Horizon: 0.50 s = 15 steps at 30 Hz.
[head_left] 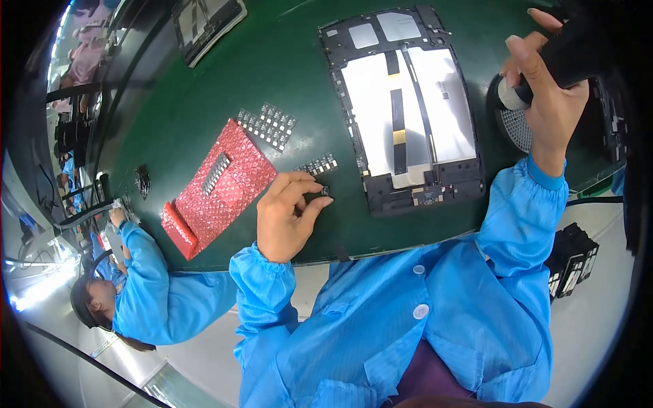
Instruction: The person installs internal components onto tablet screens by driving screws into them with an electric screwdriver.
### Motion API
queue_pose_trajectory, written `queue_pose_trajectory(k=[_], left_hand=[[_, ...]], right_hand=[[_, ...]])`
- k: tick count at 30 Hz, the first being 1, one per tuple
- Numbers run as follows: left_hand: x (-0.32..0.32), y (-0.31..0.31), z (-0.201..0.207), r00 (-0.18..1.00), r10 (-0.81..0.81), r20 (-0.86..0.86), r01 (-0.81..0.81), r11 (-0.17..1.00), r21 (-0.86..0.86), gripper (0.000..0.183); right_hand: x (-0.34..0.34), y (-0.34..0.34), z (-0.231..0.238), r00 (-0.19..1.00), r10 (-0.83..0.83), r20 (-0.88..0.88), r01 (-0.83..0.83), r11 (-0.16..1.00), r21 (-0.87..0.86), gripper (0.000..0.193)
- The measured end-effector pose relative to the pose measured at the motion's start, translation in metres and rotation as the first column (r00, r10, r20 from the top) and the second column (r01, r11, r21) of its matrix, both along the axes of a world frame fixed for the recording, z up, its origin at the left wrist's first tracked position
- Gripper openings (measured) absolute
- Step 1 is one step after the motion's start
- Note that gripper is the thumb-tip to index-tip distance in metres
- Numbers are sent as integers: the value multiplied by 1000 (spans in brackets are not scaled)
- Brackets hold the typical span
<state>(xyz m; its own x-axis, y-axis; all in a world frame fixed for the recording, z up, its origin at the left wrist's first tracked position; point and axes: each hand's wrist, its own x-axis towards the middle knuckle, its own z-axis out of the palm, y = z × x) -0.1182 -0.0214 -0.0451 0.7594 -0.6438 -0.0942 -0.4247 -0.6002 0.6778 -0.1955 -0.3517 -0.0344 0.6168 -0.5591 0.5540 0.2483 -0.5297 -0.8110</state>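
My left hand (284,212) is at the table's near side, thumb and index finger pinched on a small dark component (325,192). Just beyond those fingertips lies a strip of small dark-and-silver parts (318,164). To the right is an opened tablet housing (445,102), black-framed with silver inner panels and a dark flat cable down its middle. At the far right, the curled fingers of my right hand (556,102) are around a dark object (581,53), whose shape merges into shadow. Below its fingertips is a pale rounded piece (511,95).
A red bubble-wrap pouch (238,183) carries another strip of parts (216,174); a sheet of small parts (277,126) lies beyond it. A round grey mesh item (515,129) sits by my right hand. Another device (207,27) stands far left. A co-worker (153,299) sits at left.
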Motion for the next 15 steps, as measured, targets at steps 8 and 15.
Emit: queue_pose_trajectory(k=[8,15], left_hand=[[1,-4,-6,977,129,169,-126,992,-25,21],[74,0,-1,955,88,283,-77,996,-50,33]], right_hand=[[1,0,0,998,44,32,-46,998,35,37],[5,6,-5,999,-1,-40,3,999,34,40]])
